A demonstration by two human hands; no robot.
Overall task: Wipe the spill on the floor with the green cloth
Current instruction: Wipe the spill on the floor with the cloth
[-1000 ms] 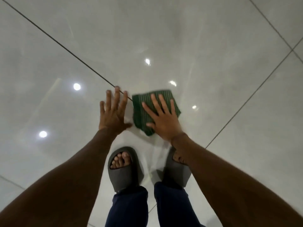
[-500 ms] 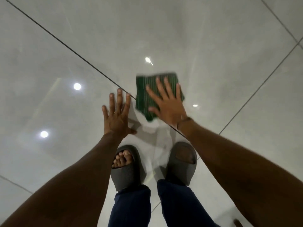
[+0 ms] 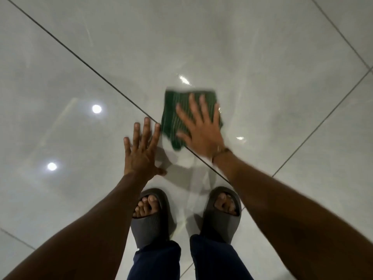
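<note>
**Desk:** What does the head camera show, top to bottom?

**Photographer:** A glossy pale tiled floor (image 3: pixel 252 47), dark grout lines crossing it diagonally, round ceiling lights mirrored at left. Near the middle lies the green cloth (image 3: pixel 173 116) — folded, striped, its edges blurred. It sits just right of the long grout line, ahead of the feet.

**Desk:** And the hands?

**Photographer:** The right hand (image 3: pixel 201 130) lies flat on top of the cloth, palm down, fingers (image 3: pixel 193 104) spread wide and straight — pressing it to the tile, not gripping it. A thin band circles that wrist. The left hand (image 3: pixel 141 152) is also palm down with its fingers splayed, just left of the cloth, empty; its fingertips reach the grout line (whether the palm actually touches the floor, I cannot tell).

**Desk:** The spill itself?

**Photographer:** A wet sheen (image 3: pixel 187 170) shows on the tile between the hands and the feet, and small bright glints sit beyond the cloth's far edge and to its right. Its exact outline is hard to make out.

**Desk:** Lower frame?

**Photographer:** Two bare forearms reach in from the bottom corners. Between them, two feet in dark grey slides (image 3: pixel 149 225), toes exposed, above dark blue trouser legs (image 3: pixel 159 261).
</note>
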